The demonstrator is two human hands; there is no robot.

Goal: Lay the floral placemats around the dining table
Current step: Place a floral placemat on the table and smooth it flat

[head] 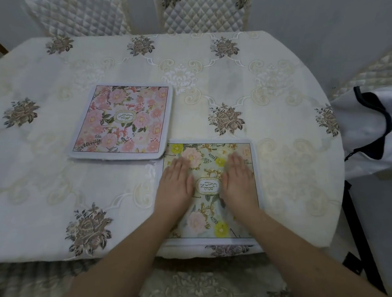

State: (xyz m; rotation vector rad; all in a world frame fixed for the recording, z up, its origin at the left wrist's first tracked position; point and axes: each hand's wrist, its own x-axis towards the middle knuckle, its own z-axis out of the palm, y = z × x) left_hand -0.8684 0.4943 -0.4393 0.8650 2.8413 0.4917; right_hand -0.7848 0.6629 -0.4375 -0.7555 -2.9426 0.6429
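Placemats on the cream tablecloth (52, 158): two.
The pink placemat (121, 121) lies mid-table; the green-and-yellow placemat (210, 191) sits at the near edge, with the left hand (175, 187) and right hand (238, 180) both pressed flat on it, fingers extended. Two quilted chairs (203, 6) stand beyond.

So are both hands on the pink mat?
No, both hands, left and right, lie flat on the yellow mat; the pink mat lies untouched.

Both hands cover parts of the green placemat (220, 207); the right hand's (238, 180) fingertips blur. Two chairs' (203, 6) tops are cropped.
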